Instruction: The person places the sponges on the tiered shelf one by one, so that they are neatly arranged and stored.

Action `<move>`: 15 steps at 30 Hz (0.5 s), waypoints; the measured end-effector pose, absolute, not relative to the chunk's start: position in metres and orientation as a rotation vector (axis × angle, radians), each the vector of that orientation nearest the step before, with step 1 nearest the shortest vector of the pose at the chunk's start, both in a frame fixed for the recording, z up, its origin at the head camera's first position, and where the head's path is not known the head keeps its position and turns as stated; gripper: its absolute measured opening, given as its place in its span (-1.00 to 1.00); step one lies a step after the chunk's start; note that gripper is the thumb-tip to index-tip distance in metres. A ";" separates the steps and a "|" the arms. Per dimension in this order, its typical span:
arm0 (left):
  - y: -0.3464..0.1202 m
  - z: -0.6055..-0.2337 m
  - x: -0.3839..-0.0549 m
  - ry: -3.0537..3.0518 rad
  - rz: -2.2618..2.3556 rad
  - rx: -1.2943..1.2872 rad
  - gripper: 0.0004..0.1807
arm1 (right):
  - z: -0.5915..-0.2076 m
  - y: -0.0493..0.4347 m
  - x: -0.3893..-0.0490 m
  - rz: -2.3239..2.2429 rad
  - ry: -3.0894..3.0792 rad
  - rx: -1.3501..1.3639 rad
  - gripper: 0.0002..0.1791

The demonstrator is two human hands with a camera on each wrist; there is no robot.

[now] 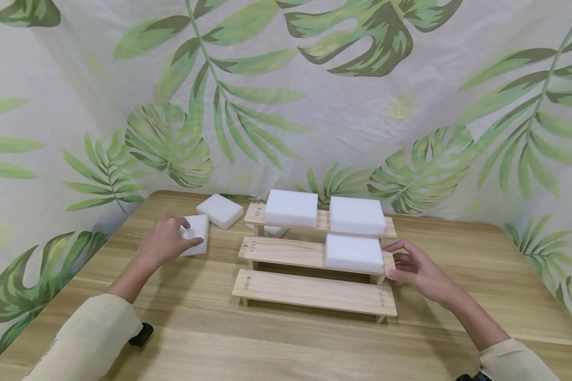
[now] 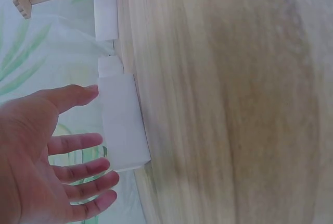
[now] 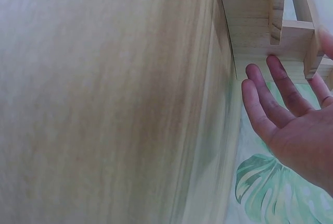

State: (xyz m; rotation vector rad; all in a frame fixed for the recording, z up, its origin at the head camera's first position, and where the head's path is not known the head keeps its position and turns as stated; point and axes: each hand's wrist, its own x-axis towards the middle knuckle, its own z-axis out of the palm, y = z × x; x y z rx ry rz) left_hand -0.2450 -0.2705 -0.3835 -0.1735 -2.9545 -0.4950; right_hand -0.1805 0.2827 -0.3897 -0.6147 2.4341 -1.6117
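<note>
My left hand (image 1: 164, 241) reaches over a white foam block (image 1: 198, 233) at the table's left; in the left wrist view its fingers are spread beside the block (image 2: 124, 122). My right hand (image 1: 419, 270) is at the right end of a three-tier wooden rack (image 1: 281, 251), thumb and index finger on either side of the middle board's end. In the right wrist view the other fingers (image 3: 283, 86) extend loosely below that board. One foam block (image 1: 354, 253) sits on the middle tier; two more, a left one (image 1: 291, 208) and a right one (image 1: 357, 215), sit on the top tier.
Behind the left hand's block lies another white block (image 1: 220, 210). A further white block (image 1: 273, 231) shows partly behind the rack's left end. The front tier (image 1: 314, 291) is a bare board. A leaf-patterned cloth (image 1: 248, 132) hangs behind the wooden table (image 1: 248, 344).
</note>
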 end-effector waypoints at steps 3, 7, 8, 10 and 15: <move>-0.270 -0.385 -0.244 -2.967 -0.480 -0.163 -0.42 | -0.390 0.283 -0.180 -1.611 2.437 -0.616 -0.54; -0.270 -0.386 -0.244 -2.980 -0.462 -0.155 -0.40 | -0.390 0.283 -0.181 -1.602 2.447 -0.620 -0.54; -0.270 -0.386 -0.244 -2.983 -0.461 -0.153 -0.39 | -0.390 0.283 -0.181 -1.599 2.450 -0.620 -0.54; -0.270 -0.387 -0.245 -2.997 -0.461 -0.146 -0.36 | -0.390 0.283 -0.181 -1.597 2.454 -0.623 -0.54; -0.269 -0.387 -0.246 -3.062 -0.449 -0.111 -0.24 | -0.390 0.283 -0.181 -1.599 2.449 -0.622 -0.53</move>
